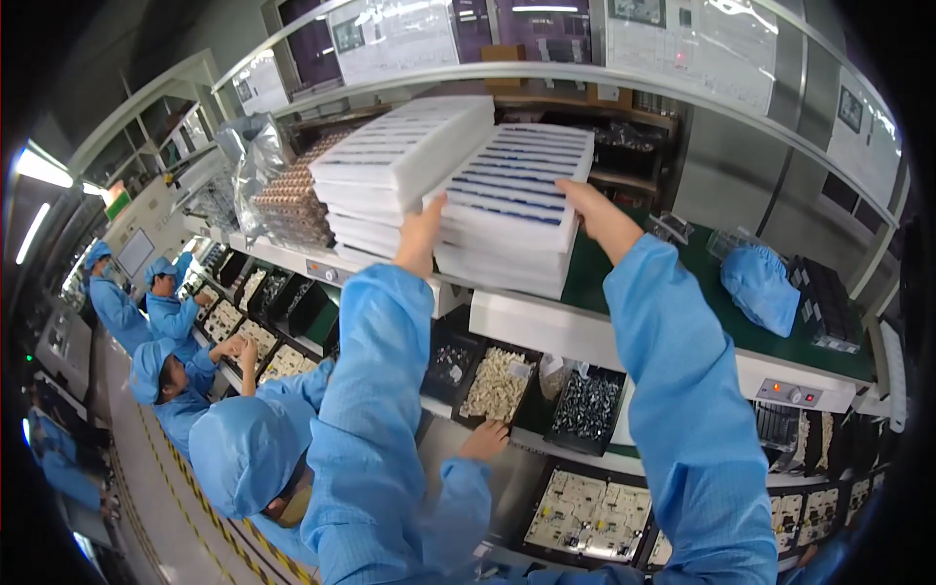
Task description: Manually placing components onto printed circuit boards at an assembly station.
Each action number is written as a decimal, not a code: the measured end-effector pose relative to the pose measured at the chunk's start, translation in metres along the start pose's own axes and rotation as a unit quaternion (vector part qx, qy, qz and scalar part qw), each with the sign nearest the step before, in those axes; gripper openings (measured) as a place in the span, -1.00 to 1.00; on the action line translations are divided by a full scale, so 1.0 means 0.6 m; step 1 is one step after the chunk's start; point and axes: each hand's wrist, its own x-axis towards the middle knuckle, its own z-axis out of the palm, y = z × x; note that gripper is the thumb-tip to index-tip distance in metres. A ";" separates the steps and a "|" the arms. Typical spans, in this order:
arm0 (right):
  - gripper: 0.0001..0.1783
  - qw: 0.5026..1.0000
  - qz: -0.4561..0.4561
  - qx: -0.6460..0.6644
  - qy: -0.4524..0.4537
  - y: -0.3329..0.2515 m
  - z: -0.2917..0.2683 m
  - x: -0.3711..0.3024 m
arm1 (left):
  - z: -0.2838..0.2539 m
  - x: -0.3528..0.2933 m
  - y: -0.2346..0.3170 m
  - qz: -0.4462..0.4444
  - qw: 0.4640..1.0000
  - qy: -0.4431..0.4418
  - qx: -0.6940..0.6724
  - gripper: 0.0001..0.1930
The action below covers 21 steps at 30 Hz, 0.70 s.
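Both my arms, in blue sleeves, reach up to a stack of white foam trays [507, 249] on the upper shelf, with dark blue strips in the slots of its top tray. My left hand [421, 236] is closed on the near left edge, thumb uppermost. On the right edge my right hand [597, 216] is closed too, its thumb over the top; its other fingers are partly hidden. A second, taller stack of white foam trays [405, 146] stands against the left side of this one.
Brown moulded trays [297, 185] and silver bags [255, 161] lie left on the shelf; a blue cloth cap [760, 288] and black boxes [827, 307] lie right. Below are bins of cream parts [495, 385] and dark parts [588, 405]. A co-worker [249, 453] reaches toward the bins.
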 end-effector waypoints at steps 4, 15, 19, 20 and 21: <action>-0.55 0.994 -0.012 0.109 0.004 -0.017 0.004 -0.027 | 0.002 -0.004 0.032 -0.018 0.998 -0.053 -0.003 -0.42; -0.58 0.989 0.007 0.145 -0.018 -0.008 0.002 -0.061 | 0.002 0.024 0.019 -0.006 0.984 -0.046 0.170 -0.37; -0.60 0.979 0.056 0.197 -0.006 -0.029 -0.004 -0.064 | -0.016 0.035 0.035 -0.008 0.985 -0.092 0.143 -0.39; -0.60 0.980 0.063 0.188 -0.011 -0.032 -0.017 -0.060 | -0.015 0.033 0.045 -0.006 0.986 -0.093 0.140 -0.39; -0.60 0.982 0.069 0.177 -0.015 -0.035 -0.037 -0.058 | -0.010 0.021 0.065 -0.051 0.985 -0.103 0.128 -0.38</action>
